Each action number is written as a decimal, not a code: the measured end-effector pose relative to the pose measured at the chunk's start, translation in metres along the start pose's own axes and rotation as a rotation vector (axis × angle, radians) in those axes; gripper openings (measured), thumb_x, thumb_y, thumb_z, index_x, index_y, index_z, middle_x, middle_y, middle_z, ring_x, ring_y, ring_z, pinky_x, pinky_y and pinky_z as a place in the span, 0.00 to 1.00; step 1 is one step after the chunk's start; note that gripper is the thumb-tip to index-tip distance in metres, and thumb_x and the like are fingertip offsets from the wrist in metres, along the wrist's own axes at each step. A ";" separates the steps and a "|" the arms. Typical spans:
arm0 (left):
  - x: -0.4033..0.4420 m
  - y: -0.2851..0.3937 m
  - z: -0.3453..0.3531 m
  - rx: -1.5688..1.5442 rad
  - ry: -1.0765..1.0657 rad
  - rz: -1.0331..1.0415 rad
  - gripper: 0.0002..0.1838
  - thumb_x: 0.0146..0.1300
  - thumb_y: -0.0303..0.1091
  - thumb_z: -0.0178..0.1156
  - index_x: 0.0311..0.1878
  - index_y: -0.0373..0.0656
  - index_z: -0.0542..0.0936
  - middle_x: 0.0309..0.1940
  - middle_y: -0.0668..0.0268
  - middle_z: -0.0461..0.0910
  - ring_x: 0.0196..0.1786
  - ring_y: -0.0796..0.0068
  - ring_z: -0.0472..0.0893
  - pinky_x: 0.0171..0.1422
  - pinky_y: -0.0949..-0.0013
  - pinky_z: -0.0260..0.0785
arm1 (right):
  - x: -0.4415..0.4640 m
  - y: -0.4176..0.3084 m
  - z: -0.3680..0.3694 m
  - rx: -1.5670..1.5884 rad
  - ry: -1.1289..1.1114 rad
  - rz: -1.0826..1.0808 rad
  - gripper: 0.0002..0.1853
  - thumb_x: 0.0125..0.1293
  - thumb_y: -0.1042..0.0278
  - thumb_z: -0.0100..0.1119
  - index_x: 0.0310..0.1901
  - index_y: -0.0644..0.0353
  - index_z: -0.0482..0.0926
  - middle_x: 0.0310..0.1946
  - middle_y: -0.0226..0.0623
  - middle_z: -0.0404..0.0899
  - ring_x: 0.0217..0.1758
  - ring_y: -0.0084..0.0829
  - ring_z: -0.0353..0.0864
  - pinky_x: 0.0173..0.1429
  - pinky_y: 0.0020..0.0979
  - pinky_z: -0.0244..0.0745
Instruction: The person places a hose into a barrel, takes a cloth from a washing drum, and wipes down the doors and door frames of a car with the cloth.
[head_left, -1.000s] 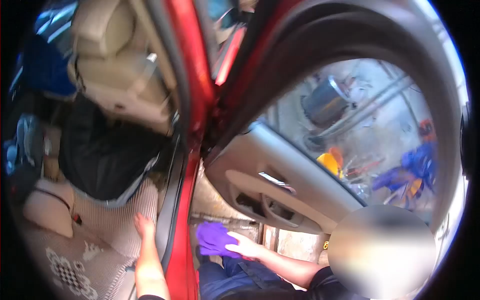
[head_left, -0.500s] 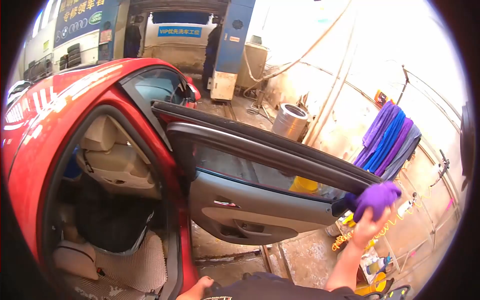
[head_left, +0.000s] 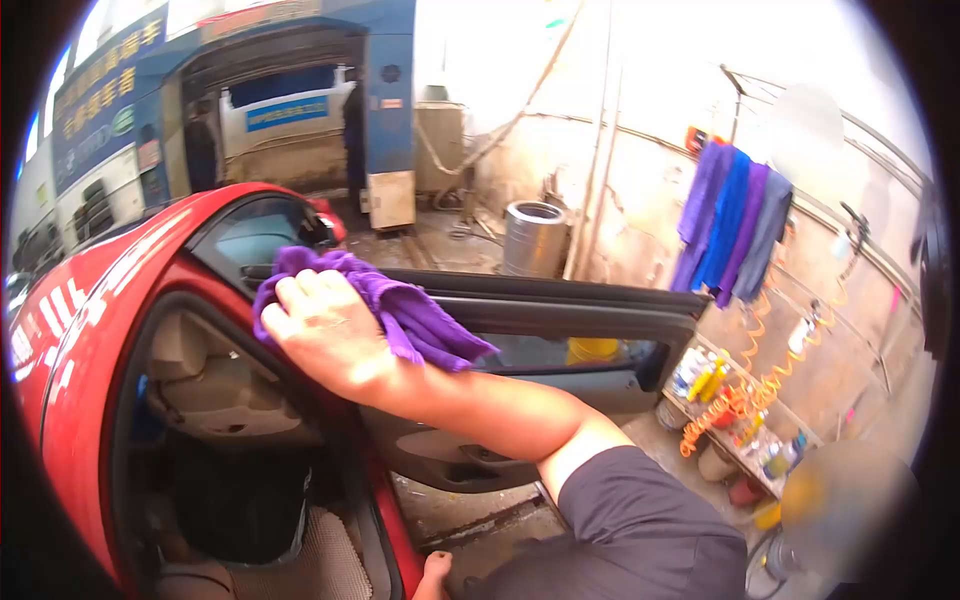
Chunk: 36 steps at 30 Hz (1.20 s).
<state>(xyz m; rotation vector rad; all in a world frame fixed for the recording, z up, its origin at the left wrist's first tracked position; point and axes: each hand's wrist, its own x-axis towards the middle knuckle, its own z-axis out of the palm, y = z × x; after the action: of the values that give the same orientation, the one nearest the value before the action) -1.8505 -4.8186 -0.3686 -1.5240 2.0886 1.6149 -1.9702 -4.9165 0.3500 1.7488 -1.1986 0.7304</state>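
Note:
My right hand (head_left: 325,325) is closed on a purple cloth (head_left: 420,318), which drapes over the top of the open rear door (head_left: 560,305) near its hinge side. The right arm reaches across the view from the lower right. Low in the frame, my left hand (head_left: 437,566) hangs beside the sill of the red car (head_left: 85,330). It is small and partly cut off by the bottom edge, so its fingers cannot be made out clearly.
Inside the car is a beige seat with a black bag (head_left: 240,500). Beyond the door stand a metal drum (head_left: 534,240) and a blue machine frame (head_left: 390,100). Towels (head_left: 728,222) hang at the right, above a shelf (head_left: 725,450) with bottles and orange coiled hoses.
My right hand has carried the purple cloth from the door's far end leftward to its hinge side. The camera view, first down at the car's interior, has risen to the door and workshop.

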 end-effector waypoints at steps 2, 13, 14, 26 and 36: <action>0.010 0.015 0.022 -0.145 -0.056 0.064 0.20 0.55 0.44 0.58 0.41 0.37 0.83 0.37 0.54 0.84 0.43 0.63 0.83 0.51 0.65 0.72 | -0.020 0.011 -0.029 0.056 0.014 0.002 0.06 0.52 0.67 0.54 0.31 0.56 0.76 0.34 0.36 0.75 0.40 0.35 0.75 0.45 0.34 0.70; -0.021 0.181 0.042 0.456 -0.645 0.522 0.21 0.61 0.44 0.55 0.49 0.36 0.79 0.44 0.51 0.81 0.50 0.56 0.80 0.56 0.63 0.69 | -0.266 0.122 -0.253 -0.461 0.226 0.373 0.23 0.43 0.68 0.68 0.45 0.51 0.76 0.45 0.37 0.74 0.46 0.39 0.74 0.47 0.38 0.67; -0.020 0.184 0.045 0.491 -0.699 0.508 0.21 0.62 0.44 0.55 0.50 0.36 0.78 0.44 0.50 0.81 0.50 0.55 0.80 0.56 0.63 0.69 | -0.292 0.135 -0.258 -0.407 0.312 0.415 0.26 0.42 0.69 0.69 0.47 0.53 0.75 0.46 0.39 0.74 0.47 0.41 0.74 0.48 0.40 0.67; -0.028 0.331 0.063 0.736 -0.485 0.648 0.16 0.63 0.40 0.59 0.48 0.40 0.79 0.41 0.54 0.82 0.46 0.62 0.82 0.52 0.65 0.72 | -0.605 0.236 -0.229 0.063 0.427 0.990 0.22 0.40 0.74 0.63 0.41 0.61 0.70 0.41 0.43 0.70 0.47 0.47 0.71 0.53 0.40 0.67; 0.023 0.444 0.097 1.009 -0.282 0.509 0.16 0.65 0.44 0.54 0.42 0.39 0.79 0.35 0.55 0.82 0.38 0.64 0.83 0.43 0.63 0.72 | -0.784 0.211 -0.179 0.522 0.797 1.691 0.22 0.53 0.78 0.54 0.53 0.63 0.71 0.45 0.36 0.74 0.48 0.26 0.73 0.54 0.28 0.69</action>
<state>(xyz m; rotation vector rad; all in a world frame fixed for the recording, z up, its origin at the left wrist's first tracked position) -2.2323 -4.7844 -0.1239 -0.4378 2.5650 0.5296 -2.4513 -4.4601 -0.1516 0.1462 -1.7272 2.5193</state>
